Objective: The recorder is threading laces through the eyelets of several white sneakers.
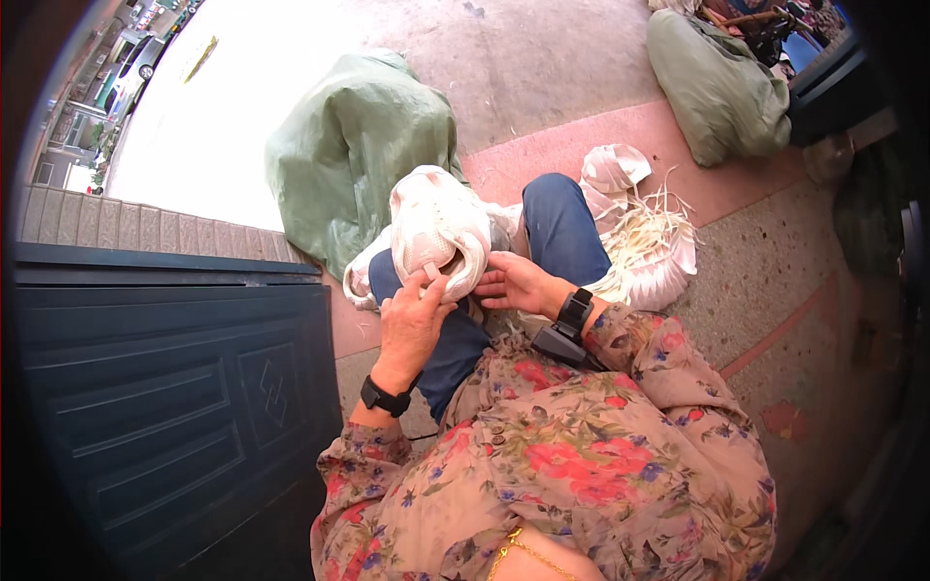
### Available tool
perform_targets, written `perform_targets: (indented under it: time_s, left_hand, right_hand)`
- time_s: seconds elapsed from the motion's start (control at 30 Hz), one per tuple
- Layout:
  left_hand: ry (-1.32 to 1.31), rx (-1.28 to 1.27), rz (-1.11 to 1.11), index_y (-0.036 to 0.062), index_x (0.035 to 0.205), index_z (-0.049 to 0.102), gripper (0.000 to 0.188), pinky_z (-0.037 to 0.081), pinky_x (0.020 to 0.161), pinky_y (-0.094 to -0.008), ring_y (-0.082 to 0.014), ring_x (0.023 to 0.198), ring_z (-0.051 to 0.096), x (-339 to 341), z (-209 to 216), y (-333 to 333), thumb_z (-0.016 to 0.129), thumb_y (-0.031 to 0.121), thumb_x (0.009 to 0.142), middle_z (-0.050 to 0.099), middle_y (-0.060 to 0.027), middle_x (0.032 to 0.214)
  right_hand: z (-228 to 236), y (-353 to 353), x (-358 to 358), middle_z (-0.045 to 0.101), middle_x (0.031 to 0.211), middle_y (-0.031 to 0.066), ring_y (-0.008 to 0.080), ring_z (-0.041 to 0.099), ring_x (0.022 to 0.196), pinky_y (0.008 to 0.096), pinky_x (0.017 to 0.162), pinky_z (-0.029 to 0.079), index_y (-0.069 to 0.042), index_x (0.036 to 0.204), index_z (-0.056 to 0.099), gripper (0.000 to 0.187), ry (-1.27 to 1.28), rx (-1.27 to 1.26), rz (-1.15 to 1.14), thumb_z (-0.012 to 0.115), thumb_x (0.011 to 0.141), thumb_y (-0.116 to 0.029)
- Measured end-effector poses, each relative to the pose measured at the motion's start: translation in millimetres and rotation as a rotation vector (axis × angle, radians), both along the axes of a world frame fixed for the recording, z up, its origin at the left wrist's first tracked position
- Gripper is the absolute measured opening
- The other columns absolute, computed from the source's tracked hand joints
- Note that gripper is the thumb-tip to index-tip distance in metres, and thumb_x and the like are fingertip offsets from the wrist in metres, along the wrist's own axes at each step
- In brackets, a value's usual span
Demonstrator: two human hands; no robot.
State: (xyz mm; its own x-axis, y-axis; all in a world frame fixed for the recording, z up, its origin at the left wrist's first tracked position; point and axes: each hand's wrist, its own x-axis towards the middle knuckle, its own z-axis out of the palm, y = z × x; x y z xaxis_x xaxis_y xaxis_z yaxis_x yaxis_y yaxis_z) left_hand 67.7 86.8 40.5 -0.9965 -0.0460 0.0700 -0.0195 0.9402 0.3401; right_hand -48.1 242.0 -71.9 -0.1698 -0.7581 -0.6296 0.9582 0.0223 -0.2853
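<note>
Well, looking down from the head view, one rounded white cloth piece (438, 215), soft and creased with a mesh-like patch and a dark opening, sits over the left knee. The left hand (415, 315) has thumb and fingers pinched together on its near edge. The right hand (518, 283) lies just beside it, palm showing, fingers slightly apart; I can't tell whether they touch the cloth. Two bulging green woven-looking sacks (373, 140) (717, 92) stand far left and far right, beyond the dark blue trousers (570, 232). One white bundle (668, 276) with thin, stringy strips rests right of the knees. One dark blue panelled door (145, 387) stands left.
</note>
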Motion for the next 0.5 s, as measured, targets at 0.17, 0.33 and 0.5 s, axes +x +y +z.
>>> perform_targets:
  time_s: [0.17, 0.33, 0.5]
  left_hand:
    - [-0.056, -0.015, -0.050, 0.0236, 0.122, 0.047, 0.052, 0.042, 0.063, -0.0400, -0.0269, 0.081, 0.058, -1.8, -15.1, 9.1, 0.064, 0.015, 0.074, 0.054, -0.0060, 0.109]
    - [-0.062, -0.166, -0.087, 0.0281, 0.120, 0.048, 0.050, 0.038, 0.057, -0.0357, -0.0211, 0.069, 0.056, 7.9, -21.9, 23.3, 0.064, 0.022, 0.073, 0.056, -0.0014, 0.103]
    - [-0.081, -0.038, -0.209, 0.0210, 0.116, 0.051, 0.049, 0.041, 0.057, -0.0335, -0.0220, 0.070, 0.056, 20.5, -15.5, 28.0, 0.067, 0.020, 0.071, 0.056, -0.0042, 0.097]
  right_hand:
    - [13.4, 14.5, -13.6, 0.054, 0.100, 0.0077, 0.0204, 0.053, 0.091, 0.0363, 0.079, 0.045, -0.009, 0.112, 0.050, 0.032, 0.328, 0.262, 0.072, 0.046, 0.090, -0.031]
    - [56.0, 14.3, -20.6, 0.049, 0.116, 0.0232, 0.0337, 0.050, 0.106, 0.0369, 0.089, 0.041, 0.006, 0.117, 0.046, 0.050, 1.539, 0.378, -0.201, 0.054, 0.083, -0.029]
    - [66.9, -6.4, -4.3, 0.049, 0.116, 0.0259, 0.0364, 0.048, 0.109, 0.0386, 0.089, 0.042, 0.005, 0.118, 0.043, 0.051, 2.020, 0.578, 0.311, 0.055, 0.083, -0.029]
